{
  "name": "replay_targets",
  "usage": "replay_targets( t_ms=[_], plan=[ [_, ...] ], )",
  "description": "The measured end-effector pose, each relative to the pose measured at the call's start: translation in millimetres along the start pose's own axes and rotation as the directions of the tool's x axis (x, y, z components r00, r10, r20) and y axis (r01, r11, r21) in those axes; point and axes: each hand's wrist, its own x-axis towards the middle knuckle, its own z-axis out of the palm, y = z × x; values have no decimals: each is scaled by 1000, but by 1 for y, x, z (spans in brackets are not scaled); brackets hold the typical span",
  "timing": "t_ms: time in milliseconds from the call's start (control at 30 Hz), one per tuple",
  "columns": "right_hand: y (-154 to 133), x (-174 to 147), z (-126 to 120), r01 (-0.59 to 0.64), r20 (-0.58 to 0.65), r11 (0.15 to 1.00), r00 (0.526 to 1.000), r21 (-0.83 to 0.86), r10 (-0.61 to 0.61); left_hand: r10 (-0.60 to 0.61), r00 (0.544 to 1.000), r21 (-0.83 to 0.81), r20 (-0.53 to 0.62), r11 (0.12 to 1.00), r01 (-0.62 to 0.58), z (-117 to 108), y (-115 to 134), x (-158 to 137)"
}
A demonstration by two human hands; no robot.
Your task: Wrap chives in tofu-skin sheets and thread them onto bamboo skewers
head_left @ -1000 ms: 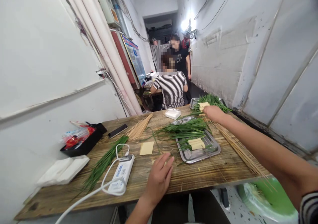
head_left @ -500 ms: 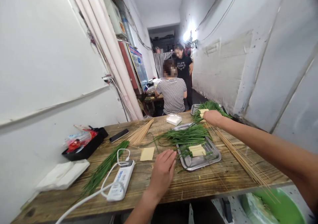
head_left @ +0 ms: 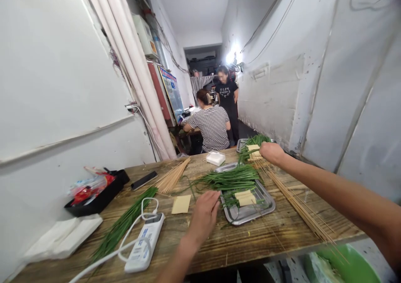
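Observation:
My right hand [head_left: 272, 153] reaches to the far right of the table, fingers curled closed, beside pale yellow sheet rolls filled with chives [head_left: 254, 151]. What lies between its fingertips is hidden. My left hand [head_left: 205, 212] rests palm down on the wood with its fingers stretched out. It lies just left of a metal tray [head_left: 241, 221], holding nothing I can see. On that tray are more yellow rolls with green ends [head_left: 245, 198] and a pile of long chives [head_left: 233, 177]. A flat yellow square sheet [head_left: 181, 204] lies left of this hand.
Thin wooden skewers lie fanned [head_left: 173, 176] at the back and in a long bundle [head_left: 297, 203] at right. At left are chives [head_left: 125, 224], a power strip [head_left: 145, 243], a phone [head_left: 144, 180] and a black box [head_left: 97, 195]. Two people are beyond the table.
The view has shifted slightly, so the table sits lower and further left. My right hand has moved a little right from the far rolls, showing more of them. My left hand stays on the table.

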Motion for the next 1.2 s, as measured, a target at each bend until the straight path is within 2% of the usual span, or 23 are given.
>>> replay_targets(
  t_ms=[67, 267, 433, 633, 733, 833, 867, 900, 967, 1033, 1067, 1133, 1200],
  plan=[
    [0, -5, -7, -6, -26, 1000, 1000, -30, 5, 18, 1000, -26, 11, 1000, -18, 6, 0, 1],
    [-16, -10, -24, -13, -110, 994, 994, -105, 1, -36, 992, -35, -123, 999, 32, 6, 4, 25],
    [4, -4, -27, -107, -119, 985, 989, -136, 91, -62, 994, -54, -95, 997, 57, -1, 7, 32],
    [18, -9, -25, -169, -160, 975, 976, -143, 146, -83, 993, -74, -88, 994, 77, 13, 1, 18],
    [7, -15, -29, -104, -178, 982, 981, -159, 75, -105, 989, -90, -101, 991, 96, 10, 1, 20],
    [-20, -25, -39, 83, -191, 979, 974, -186, -119, -145, 981, -145, -126, 981, 126, -7, 7, 27],
    [-31, -30, -43, 178, -215, 963, 951, -201, -221, -164, 978, -180, -130, 974, 140, -16, 11, 30],
    [-42, -37, -48, 297, -266, 928, 897, -226, -352, -188, 975, -222, -122, 962, 158, -26, 17, 32],
    [-65, -52, -59, 492, -405, 821, 714, -290, -571, -243, 968, -329, -56, 920, 212, -49, 32, 36],
    [-84, -70, -71, 597, -525, 730, 526, -332, -669, -304, 950, -463, 78, 833, 304, -70, 49, 39],
    [-93, -78, -77, 635, -563, 694, 454, -339, -691, -308, 935, -540, 173, 764, 352, -79, 57, 40],
    [-106, -91, -85, 695, -616, 641, 359, -324, -701, -221, 897, -704, 382, 560, 438, -92, 70, 42],
    [-116, -100, -87, 739, -647, 612, 324, -282, -690, -162, 828, -769, 538, 308, 560, -96, 76, 42]
  ],
)
